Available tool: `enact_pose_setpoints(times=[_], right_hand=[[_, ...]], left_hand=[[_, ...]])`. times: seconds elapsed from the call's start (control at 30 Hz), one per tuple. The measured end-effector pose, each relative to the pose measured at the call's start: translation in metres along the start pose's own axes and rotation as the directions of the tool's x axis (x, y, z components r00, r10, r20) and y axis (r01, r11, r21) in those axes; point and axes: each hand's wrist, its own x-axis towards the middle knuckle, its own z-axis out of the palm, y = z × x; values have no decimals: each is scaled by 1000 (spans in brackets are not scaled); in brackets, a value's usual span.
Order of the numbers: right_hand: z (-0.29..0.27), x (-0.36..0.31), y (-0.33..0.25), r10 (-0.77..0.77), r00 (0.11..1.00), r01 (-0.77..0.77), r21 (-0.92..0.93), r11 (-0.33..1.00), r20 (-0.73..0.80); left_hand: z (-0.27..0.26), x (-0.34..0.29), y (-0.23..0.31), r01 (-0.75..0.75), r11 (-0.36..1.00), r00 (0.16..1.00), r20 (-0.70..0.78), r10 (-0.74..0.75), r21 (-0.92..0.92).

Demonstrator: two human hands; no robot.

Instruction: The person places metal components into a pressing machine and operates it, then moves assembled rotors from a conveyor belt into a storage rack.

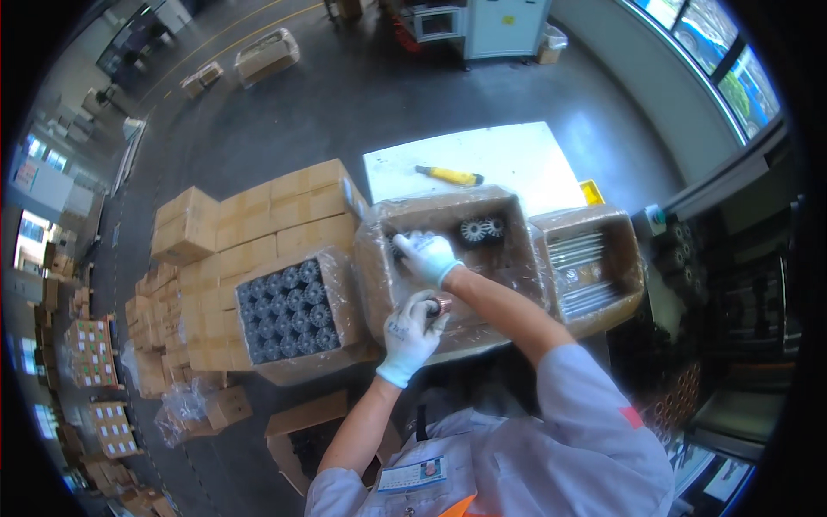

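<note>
Both my hands wear white gloves with pale blue cuffs. My left hand (408, 337) is closed around a copper-coloured ribbed cylinder (443, 306), held over the near side of a plastic-lined cardboard box (448, 203). Inside that box's far left part, my right hand (428, 258) has its fingers curled in by the left wall. A dark shape shows at those fingertips, mostly covered by the glove. To the right of this hand, two dark finned round parts (474, 231) with pale star-shaped ends stand in the same box.
Left of the box is a carton of black cylindrical parts (291, 299). A carton of silvery rods (579, 267) stands on the right. Behind, a yellow-handled tool (450, 176) lies on a white tabletop (517, 155). Stacked cartons (284, 198) and an open carton (301, 419) flank me.
</note>
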Motion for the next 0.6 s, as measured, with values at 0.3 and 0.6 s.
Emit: enact_pose_setpoints(times=[0.3,0.6], right_hand=[[-98,-97,14,47,954,40,279,959,-298],[-219,-292,126,431,674,-483,84,872,-600]], left_hand=[[3,-2,-4,40,997,999,25,-41,62],[3,-5,-5,39,997,989,146,-28,-72]])
